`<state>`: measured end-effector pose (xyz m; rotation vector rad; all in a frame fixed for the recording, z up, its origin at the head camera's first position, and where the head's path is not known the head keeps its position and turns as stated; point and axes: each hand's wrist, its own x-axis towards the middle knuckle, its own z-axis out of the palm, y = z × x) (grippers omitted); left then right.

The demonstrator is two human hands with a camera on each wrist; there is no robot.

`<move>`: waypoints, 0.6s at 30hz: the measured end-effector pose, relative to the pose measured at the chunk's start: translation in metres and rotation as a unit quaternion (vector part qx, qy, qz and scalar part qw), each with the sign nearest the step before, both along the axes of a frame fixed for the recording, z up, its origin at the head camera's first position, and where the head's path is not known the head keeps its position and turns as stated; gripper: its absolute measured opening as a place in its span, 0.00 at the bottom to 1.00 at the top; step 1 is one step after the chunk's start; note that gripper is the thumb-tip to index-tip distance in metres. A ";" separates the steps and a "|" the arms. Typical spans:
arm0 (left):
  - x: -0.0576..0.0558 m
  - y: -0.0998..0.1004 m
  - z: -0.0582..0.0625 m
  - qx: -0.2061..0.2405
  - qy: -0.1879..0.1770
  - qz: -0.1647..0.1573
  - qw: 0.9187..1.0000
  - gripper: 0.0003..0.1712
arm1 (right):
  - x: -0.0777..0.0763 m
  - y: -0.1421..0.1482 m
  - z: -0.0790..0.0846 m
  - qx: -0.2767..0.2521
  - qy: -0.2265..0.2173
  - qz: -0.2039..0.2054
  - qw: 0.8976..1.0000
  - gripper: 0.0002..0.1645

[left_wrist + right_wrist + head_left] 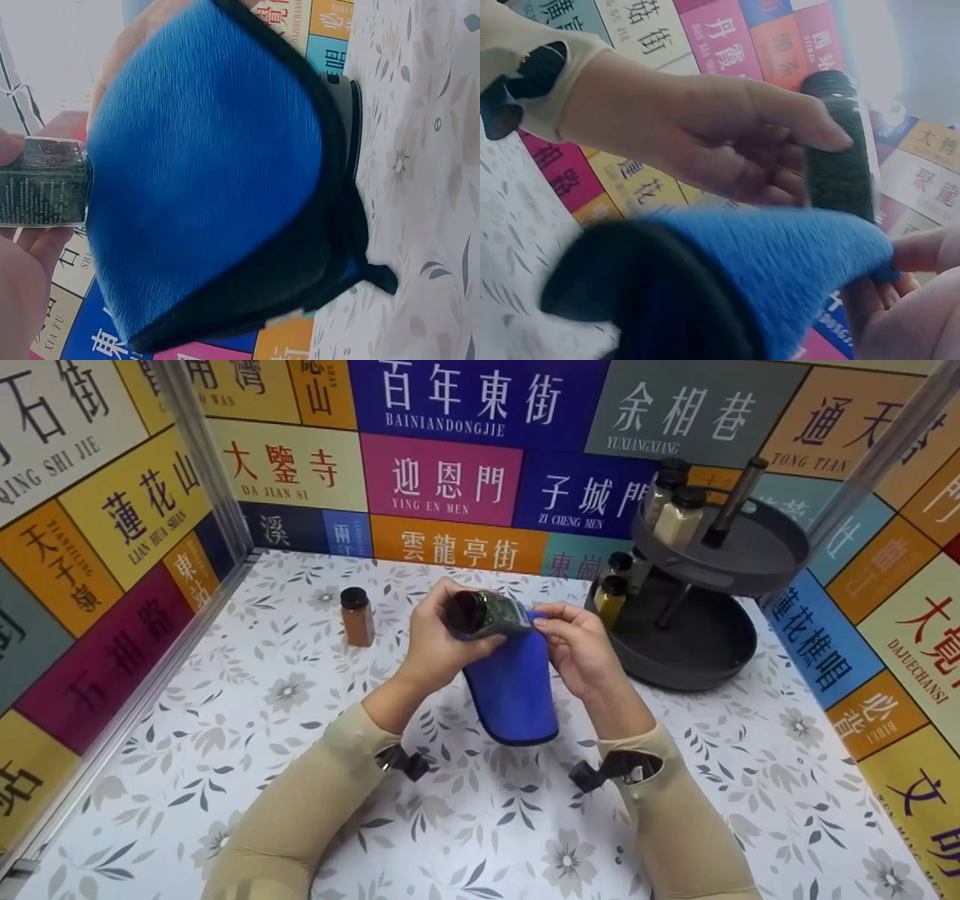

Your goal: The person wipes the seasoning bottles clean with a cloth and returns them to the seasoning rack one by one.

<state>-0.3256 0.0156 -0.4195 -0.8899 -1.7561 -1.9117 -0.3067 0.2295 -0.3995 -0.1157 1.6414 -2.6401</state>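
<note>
Left hand [435, 639] grips green-filled spice jar [504, 613] near its black cap [466, 612]; right hand [583, 652] pinches black-edged blue cloth [517, 690] by the jar's base. Jar could slip from that grip if cloth tugs; cloth-glass contact hard to confirm.

The person wears two close-fitting beige sleeves, a left sleeve [300, 817] and a right sleeve [686, 825], plain and smooth, with soft creases toward their near ends. Each stops at the wrist in a cuff of the same cloth; beyond it, the left hand [435, 641] and the right hand [581, 649] are bare. Just short of each cuff an opening in the fabric shows black gear. From it juts a small, blocky black camera, the left wrist camera [412, 766] and the right wrist camera [586, 776]. A pale patch [637, 773] marks the black band [621, 765] on the right wrist.
</note>
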 end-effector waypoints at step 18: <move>-0.003 0.000 -0.001 0.013 -0.025 0.001 1.000 0.28 | -0.002 0.001 -0.003 0.024 0.011 0.004 1.000 0.17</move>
